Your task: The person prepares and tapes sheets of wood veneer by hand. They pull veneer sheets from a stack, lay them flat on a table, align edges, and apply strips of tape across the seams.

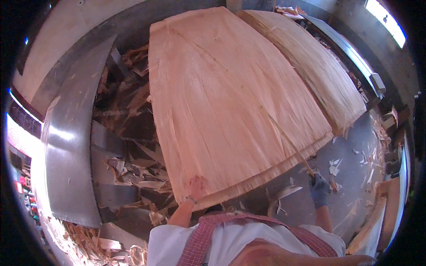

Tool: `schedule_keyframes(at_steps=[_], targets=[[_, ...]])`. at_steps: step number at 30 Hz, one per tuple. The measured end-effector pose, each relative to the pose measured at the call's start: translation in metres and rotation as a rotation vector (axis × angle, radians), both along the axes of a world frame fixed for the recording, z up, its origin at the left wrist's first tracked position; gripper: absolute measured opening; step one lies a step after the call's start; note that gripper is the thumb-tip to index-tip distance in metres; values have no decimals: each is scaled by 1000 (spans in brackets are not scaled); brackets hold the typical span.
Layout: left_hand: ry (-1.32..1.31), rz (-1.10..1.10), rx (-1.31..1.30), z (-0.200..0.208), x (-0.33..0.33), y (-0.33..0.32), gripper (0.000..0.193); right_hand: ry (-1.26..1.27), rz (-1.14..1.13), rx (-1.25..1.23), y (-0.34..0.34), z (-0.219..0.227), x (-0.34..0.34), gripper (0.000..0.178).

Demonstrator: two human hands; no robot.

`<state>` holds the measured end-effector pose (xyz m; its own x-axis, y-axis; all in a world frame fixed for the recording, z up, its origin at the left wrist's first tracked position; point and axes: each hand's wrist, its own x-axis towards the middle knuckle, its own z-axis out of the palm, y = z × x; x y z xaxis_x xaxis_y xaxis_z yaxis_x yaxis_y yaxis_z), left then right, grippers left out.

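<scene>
A tall stack of thin wood veneer sheets, reddish tan with ragged near edges, lies in front of me. My left hand, bare with a band at the wrist, rests flat on its near left corner, fingers stretched out. In a dark grey glove, my right hand is just past the near right edge of the stack. Its fingers are closed round the near end of a long thin stick. That stick runs slantwise over the top sheet to the far left.
A second, paler veneer stack lies alongside on the right. On the left stands a long grey metal panel, with broken veneer scraps between it and the stack. More slivers litter the grey surface at right.
</scene>
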<state>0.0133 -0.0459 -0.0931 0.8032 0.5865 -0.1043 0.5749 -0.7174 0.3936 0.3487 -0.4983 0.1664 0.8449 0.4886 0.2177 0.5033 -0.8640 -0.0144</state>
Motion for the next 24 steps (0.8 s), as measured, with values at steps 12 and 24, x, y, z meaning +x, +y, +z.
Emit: schedule_keyframes(at_steps=[12, 24], targets=[[-27, -58, -56, 9, 4, 3, 49, 51, -18, 50, 36, -21, -14, 23], [37, 9, -112, -19, 11, -5, 46, 347, -173, 17, -73, -15, -54, 38]])
